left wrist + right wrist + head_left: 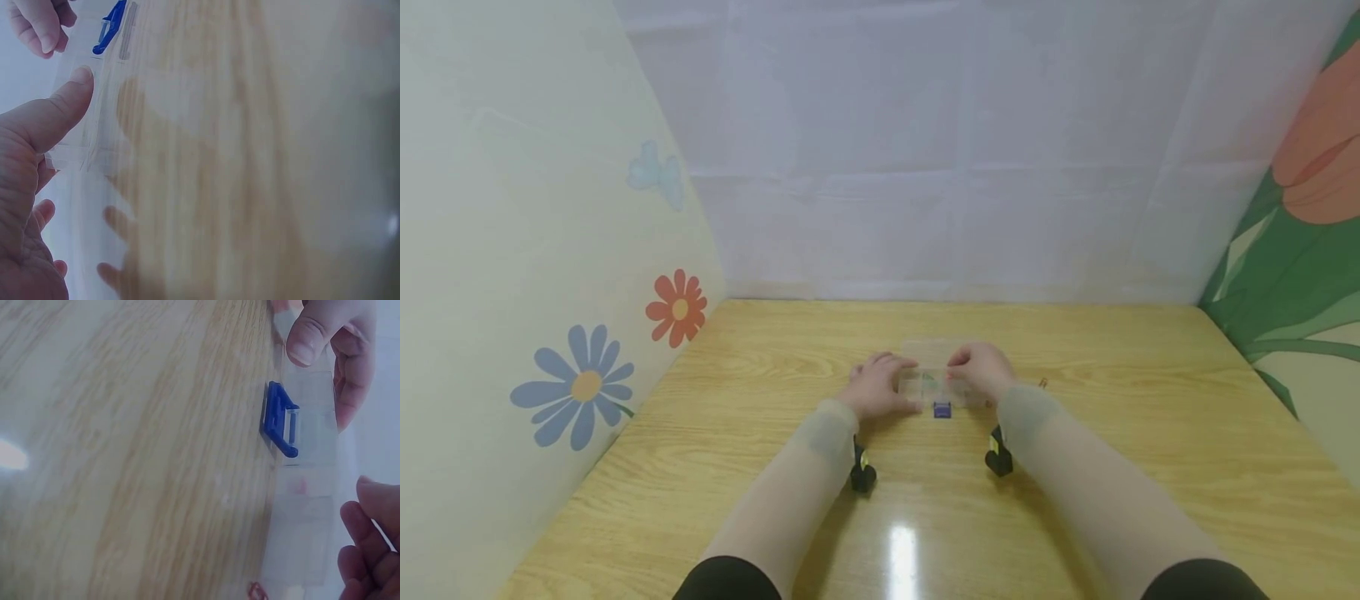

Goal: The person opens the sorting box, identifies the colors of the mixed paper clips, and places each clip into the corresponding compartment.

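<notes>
The clear box (300, 519) lies on the tabletop (940, 483) straight out at 12 o'clock from me, between my hands. Its long axis runs crosswise, from 9 to 3 o'clock. The side with the blue latch (942, 410) faces me at 6 o'clock, and the latch juts out the same way, undone. The lid (925, 353) stands open on the far side, toward 12.

My left hand (880, 387) grips the box at its 9 o'clock end, the thumb along the near wall and the fingers round behind. My right hand (985, 371) hovers over the part toward 3 o'clock, thumb and forefinger close together, the other fingers curled; I cannot tell whether they pinch anything. A little green thing (929, 382) shows inside, too faint to name, and a reddish blur (299, 485) shows through the near wall.

A reddish clip (1042, 383) lies on the tabletop just past the box, at 3 o'clock from it. My right hand covers much of the box's 3 o'clock end in the head view, while the left wrist view cuts off the far part. The clear plastic makes the lid's edges and the dividers hard to follow. My black sleeves (730, 579) are cropped at the bottom.
</notes>
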Action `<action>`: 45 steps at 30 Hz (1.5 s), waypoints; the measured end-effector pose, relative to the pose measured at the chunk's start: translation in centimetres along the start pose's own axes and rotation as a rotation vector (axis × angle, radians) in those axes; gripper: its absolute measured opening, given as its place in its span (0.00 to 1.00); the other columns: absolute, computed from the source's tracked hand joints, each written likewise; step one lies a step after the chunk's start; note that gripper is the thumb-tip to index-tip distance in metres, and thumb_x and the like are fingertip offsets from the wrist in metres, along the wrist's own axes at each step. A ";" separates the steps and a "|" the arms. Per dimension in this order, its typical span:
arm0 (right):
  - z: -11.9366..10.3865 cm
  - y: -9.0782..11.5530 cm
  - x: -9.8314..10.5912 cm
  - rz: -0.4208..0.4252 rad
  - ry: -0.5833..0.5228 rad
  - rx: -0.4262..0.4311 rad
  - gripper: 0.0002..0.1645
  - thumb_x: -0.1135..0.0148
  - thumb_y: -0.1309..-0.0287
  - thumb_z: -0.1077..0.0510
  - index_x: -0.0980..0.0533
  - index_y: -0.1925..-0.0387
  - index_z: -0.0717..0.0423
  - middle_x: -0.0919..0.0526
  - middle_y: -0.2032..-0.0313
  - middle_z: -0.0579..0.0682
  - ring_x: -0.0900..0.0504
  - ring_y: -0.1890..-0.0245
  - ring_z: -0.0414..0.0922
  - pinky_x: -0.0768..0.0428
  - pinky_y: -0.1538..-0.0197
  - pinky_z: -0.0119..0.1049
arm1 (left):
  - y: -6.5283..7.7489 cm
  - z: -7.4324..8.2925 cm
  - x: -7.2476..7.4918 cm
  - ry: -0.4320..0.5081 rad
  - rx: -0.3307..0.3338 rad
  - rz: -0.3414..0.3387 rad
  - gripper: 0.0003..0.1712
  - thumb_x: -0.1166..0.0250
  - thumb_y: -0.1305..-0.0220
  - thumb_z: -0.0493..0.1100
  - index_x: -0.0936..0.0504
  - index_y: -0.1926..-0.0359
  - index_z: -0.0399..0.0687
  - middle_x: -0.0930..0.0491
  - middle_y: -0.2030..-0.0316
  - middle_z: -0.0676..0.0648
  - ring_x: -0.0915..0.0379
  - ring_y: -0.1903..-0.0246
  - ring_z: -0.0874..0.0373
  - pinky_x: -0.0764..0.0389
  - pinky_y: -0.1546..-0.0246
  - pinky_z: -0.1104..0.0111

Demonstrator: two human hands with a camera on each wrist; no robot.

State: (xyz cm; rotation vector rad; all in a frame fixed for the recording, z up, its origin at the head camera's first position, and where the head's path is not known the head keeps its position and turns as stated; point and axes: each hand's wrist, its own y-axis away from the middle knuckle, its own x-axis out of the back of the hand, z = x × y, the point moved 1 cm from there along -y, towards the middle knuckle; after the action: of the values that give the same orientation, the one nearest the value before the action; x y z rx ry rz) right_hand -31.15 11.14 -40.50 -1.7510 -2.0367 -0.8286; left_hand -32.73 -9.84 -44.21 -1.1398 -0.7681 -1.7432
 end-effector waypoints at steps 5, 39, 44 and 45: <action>-0.1 0.2 0.2 -0.004 0.015 0.006 0.09 0.38 0.38 0.55 0.19 0.58 0.53 0.18 0.57 0.49 0.24 0.52 0.50 0.27 0.45 0.49 | 0.0 0.0 0.0 -0.003 0.003 0.000 0.46 0.29 0.53 0.67 0.32 0.33 0.62 0.34 0.33 0.54 0.54 0.29 0.50 0.54 0.35 0.40; 2.9 1.5 3.3 0.023 0.005 0.076 0.13 0.38 0.38 0.55 0.21 0.54 0.58 0.19 0.53 0.55 0.24 0.51 0.53 0.23 0.50 0.48 | 0.4 0.7 0.5 0.006 0.021 -0.011 0.45 0.28 0.52 0.65 0.32 0.33 0.60 0.35 0.33 0.52 0.54 0.29 0.49 0.55 0.35 0.41; 3.5 1.5 3.8 0.036 0.027 0.104 0.13 0.39 0.38 0.56 0.21 0.55 0.60 0.18 0.54 0.56 0.24 0.54 0.52 0.26 0.48 0.49 | 0.4 0.7 0.4 0.003 0.026 -0.014 0.45 0.28 0.51 0.65 0.32 0.33 0.61 0.35 0.32 0.52 0.54 0.29 0.50 0.56 0.34 0.41; 3.6 1.5 4.0 0.035 0.030 0.102 0.13 0.39 0.37 0.56 0.21 0.55 0.60 0.19 0.54 0.56 0.24 0.54 0.51 0.25 0.49 0.49 | 0.4 0.6 0.4 0.001 0.027 -0.015 0.45 0.28 0.51 0.65 0.32 0.33 0.61 0.35 0.32 0.52 0.54 0.29 0.50 0.56 0.34 0.41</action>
State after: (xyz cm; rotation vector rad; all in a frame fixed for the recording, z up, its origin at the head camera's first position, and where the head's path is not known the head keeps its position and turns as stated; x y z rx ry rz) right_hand -30.00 16.63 -40.64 -1.7040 -1.9875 -0.7230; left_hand -32.20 -9.61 -43.54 -1.1181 -0.7989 -1.7402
